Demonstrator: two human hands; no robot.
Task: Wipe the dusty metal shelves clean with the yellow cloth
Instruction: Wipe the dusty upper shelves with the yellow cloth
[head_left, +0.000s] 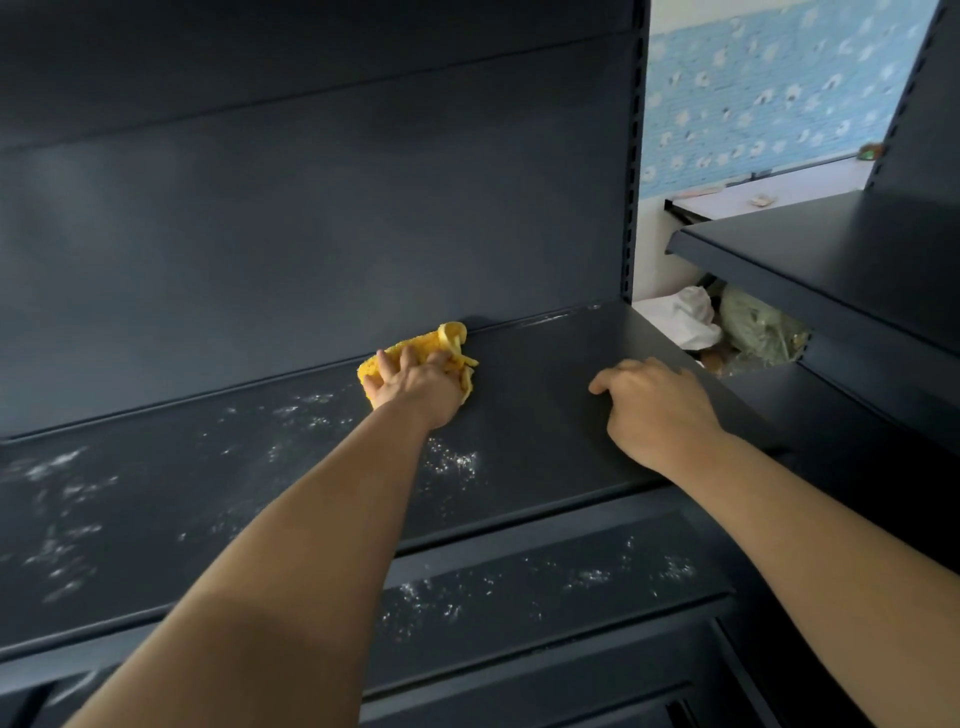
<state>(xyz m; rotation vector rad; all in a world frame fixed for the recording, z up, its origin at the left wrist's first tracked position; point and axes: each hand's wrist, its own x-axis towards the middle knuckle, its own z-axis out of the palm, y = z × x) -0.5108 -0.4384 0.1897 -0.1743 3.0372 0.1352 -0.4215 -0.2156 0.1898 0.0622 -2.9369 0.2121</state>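
**Cloth** (415, 358), one. Yellow, nubbly weave, crumpled into a wad with a loose fold sticking up at its far end. Frame centre, lying on the top shelf (545, 374) against the seam with the back panel (311, 208).

**Left hand** (415, 384), one. On top of the cloth, fingers spread and bent down into the wad, clamping it to the shelf; bare forearm runs to the lower left.

**Right hand** (654, 410), one. Right of centre, knuckles up, resting on the top shelf near its right end. Fingers curled under and together, tips hidden, thumb out to the left; nothing seen in it.

**Shelves**, dark blue-grey metal, two plainly seen in the near unit. Top shelf: white dust (62, 462) in specks and smears left of the cloth and near the left forearm; the stretch right of the cloth looks dark and even. Lower shelf (519, 582), bottom centre: scattered white specks.

**Upright** (631, 156), one, slotted, at the panel's right edge.

**Second unit** (831, 260), right edge: one dark shelf.

**Wallpaper** (753, 93), upper right: pale blue with white flowers.

**Bundles**, two, in the gap at right: one white (685, 317), one greenish (758, 332), touching.
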